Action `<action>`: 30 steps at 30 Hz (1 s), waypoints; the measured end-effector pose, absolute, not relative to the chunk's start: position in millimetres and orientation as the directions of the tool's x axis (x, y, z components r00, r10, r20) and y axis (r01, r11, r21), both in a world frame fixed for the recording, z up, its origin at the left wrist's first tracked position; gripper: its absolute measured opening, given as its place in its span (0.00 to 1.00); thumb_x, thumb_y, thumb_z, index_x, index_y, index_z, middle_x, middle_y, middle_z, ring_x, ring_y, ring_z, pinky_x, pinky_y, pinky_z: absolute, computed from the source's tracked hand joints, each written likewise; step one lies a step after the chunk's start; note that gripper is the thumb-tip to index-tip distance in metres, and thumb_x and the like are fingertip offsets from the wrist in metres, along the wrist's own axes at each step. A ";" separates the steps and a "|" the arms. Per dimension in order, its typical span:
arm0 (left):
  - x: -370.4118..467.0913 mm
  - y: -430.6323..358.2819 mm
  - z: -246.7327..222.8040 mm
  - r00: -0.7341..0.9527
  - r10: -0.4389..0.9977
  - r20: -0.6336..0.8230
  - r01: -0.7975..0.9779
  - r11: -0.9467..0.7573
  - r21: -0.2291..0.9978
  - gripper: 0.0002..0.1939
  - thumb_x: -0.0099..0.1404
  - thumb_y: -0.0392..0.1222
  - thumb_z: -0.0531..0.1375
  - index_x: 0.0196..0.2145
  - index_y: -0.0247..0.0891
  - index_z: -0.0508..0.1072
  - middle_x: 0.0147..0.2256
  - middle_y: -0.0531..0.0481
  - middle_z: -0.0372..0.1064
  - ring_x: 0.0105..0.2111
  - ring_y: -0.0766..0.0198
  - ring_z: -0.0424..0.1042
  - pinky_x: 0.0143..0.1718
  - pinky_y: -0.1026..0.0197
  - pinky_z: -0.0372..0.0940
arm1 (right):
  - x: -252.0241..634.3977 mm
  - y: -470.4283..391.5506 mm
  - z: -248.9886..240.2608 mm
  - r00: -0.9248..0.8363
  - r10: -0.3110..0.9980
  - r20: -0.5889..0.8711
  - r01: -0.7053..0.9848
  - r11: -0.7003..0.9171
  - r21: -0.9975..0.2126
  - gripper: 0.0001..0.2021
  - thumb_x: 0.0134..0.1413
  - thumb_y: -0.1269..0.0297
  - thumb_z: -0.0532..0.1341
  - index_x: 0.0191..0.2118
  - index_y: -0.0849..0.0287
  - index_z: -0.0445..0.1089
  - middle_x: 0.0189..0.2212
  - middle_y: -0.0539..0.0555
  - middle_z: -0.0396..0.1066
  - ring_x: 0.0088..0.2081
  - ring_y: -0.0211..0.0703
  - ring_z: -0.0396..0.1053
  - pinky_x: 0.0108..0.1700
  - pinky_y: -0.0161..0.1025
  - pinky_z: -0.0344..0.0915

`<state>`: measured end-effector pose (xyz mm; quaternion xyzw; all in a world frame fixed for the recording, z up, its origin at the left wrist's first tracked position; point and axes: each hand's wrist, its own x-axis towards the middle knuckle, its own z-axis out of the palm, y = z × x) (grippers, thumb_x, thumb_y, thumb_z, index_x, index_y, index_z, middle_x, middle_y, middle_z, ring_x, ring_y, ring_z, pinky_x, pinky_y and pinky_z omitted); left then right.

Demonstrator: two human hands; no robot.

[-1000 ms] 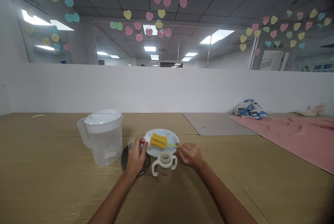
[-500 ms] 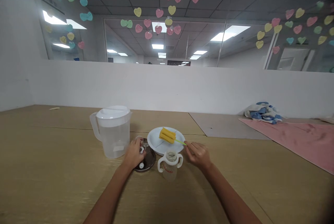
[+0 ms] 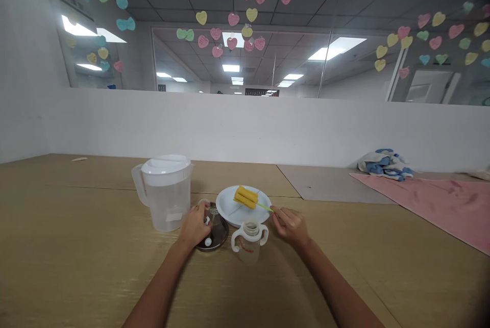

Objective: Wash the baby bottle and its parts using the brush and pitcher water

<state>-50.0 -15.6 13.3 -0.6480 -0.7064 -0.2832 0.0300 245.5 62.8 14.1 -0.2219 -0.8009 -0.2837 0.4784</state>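
My right hand [image 3: 290,223] is closed round the thin green handle of a yellow sponge bottle brush [image 3: 246,197]. The brush's sponge head is over a white plate [image 3: 225,210]. At the left, my left hand [image 3: 195,224] is closed on a clear rounded cap [image 3: 205,202], mostly hidden by the fingers, over a dark round metal tray [image 3: 219,238]. Small clear and white bottle parts [image 3: 208,242] lie on that tray. Between my hands, in front of the plate, a baby bottle [image 3: 249,251] with two white handles stands upright, its mouth uncovered.
A clear pitcher [image 3: 168,205] with a white lid and handle stands left of the tray. Farther right, a blue and white cloth [image 3: 386,165] lies crumpled beside a pink mat [image 3: 436,200]. A low white wall [image 3: 245,129] runs along the table's back.
My left hand has shifted very slightly, and the small white part by its fingertips shows at a different angle. The right hand and bottle brush have hardly moved.
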 end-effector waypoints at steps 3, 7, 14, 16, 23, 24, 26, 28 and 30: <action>-50.2 -15.9 13.9 -0.165 0.892 0.420 0.927 -0.005 0.375 0.16 0.53 0.34 0.54 0.41 0.38 0.64 0.31 0.50 0.68 0.35 0.60 0.66 0.36 0.61 0.58 | 245.3 63.2 14.1 -0.439 0.076 0.895 0.626 0.741 0.243 0.07 0.54 0.71 0.56 0.35 0.63 0.72 0.20 0.51 0.70 0.22 0.34 0.66 0.27 0.32 0.58; -52.0 -13.7 11.3 -0.194 0.889 0.414 0.909 0.003 0.418 0.17 0.54 0.31 0.51 0.43 0.39 0.63 0.29 0.52 0.66 0.30 0.63 0.67 0.32 0.64 0.58 | 245.5 64.2 13.4 -0.437 0.072 0.897 0.627 0.739 0.246 0.07 0.54 0.71 0.56 0.35 0.63 0.72 0.20 0.51 0.69 0.22 0.33 0.66 0.28 0.32 0.58; -51.8 -13.8 11.4 -0.194 0.831 0.521 0.923 -0.025 0.385 0.19 0.56 0.33 0.51 0.46 0.38 0.63 0.38 0.47 0.64 0.35 0.61 0.67 0.34 0.62 0.60 | 245.6 64.9 12.2 -0.435 0.091 0.896 0.634 0.737 0.233 0.08 0.55 0.70 0.55 0.35 0.62 0.72 0.20 0.51 0.70 0.23 0.33 0.66 0.28 0.31 0.58; -43.3 -19.6 17.0 -0.187 0.751 0.633 0.922 -0.088 0.376 0.17 0.60 0.39 0.50 0.47 0.39 0.63 0.42 0.45 0.61 0.37 0.59 0.67 0.34 0.60 0.61 | 245.4 65.0 11.9 -0.437 0.101 0.894 0.634 0.740 0.227 0.08 0.55 0.70 0.55 0.35 0.62 0.72 0.21 0.52 0.70 0.23 0.33 0.67 0.29 0.31 0.59; 21.2 -42.3 26.2 0.323 0.566 0.758 0.807 -0.583 0.092 0.21 0.61 0.50 0.52 0.48 0.37 0.63 0.38 0.43 0.66 0.37 0.56 0.66 0.37 0.54 0.59 | 245.9 63.9 11.5 -0.436 0.106 0.894 0.649 0.725 0.231 0.07 0.55 0.70 0.56 0.35 0.63 0.72 0.20 0.52 0.70 0.23 0.34 0.67 0.29 0.32 0.58; 29.2 -43.1 24.1 0.337 0.559 0.758 0.805 -0.588 0.076 0.22 0.61 0.50 0.52 0.49 0.35 0.63 0.36 0.43 0.67 0.35 0.56 0.66 0.37 0.54 0.59 | 246.0 63.7 11.5 -0.437 0.108 0.893 0.651 0.723 0.231 0.07 0.55 0.70 0.56 0.35 0.63 0.72 0.20 0.52 0.70 0.23 0.34 0.67 0.29 0.32 0.58; 40.6 -43.0 18.9 0.324 0.538 0.778 0.796 -0.600 0.084 0.22 0.60 0.51 0.53 0.47 0.34 0.62 0.34 0.43 0.68 0.34 0.57 0.66 0.36 0.54 0.60 | 246.1 63.6 11.2 -0.441 0.115 0.890 0.654 0.720 0.231 0.07 0.55 0.69 0.56 0.35 0.62 0.71 0.21 0.52 0.70 0.23 0.34 0.67 0.29 0.32 0.58; 46.5 -41.8 13.9 0.274 0.535 0.799 0.769 -0.621 0.152 0.21 0.58 0.52 0.55 0.44 0.34 0.63 0.33 0.44 0.67 0.32 0.58 0.67 0.34 0.56 0.61 | 246.0 63.8 10.9 -0.442 0.119 0.889 0.655 0.720 0.229 0.07 0.55 0.69 0.56 0.35 0.62 0.71 0.21 0.52 0.70 0.23 0.34 0.67 0.29 0.32 0.58; 49.2 -40.9 9.7 0.232 0.551 0.802 0.708 -0.661 0.249 0.21 0.56 0.53 0.57 0.41 0.35 0.62 0.33 0.44 0.66 0.33 0.59 0.67 0.34 0.58 0.63 | 245.7 63.9 10.8 -0.439 0.116 0.891 0.654 0.721 0.229 0.07 0.55 0.69 0.56 0.35 0.62 0.71 0.22 0.52 0.71 0.24 0.34 0.67 0.30 0.32 0.58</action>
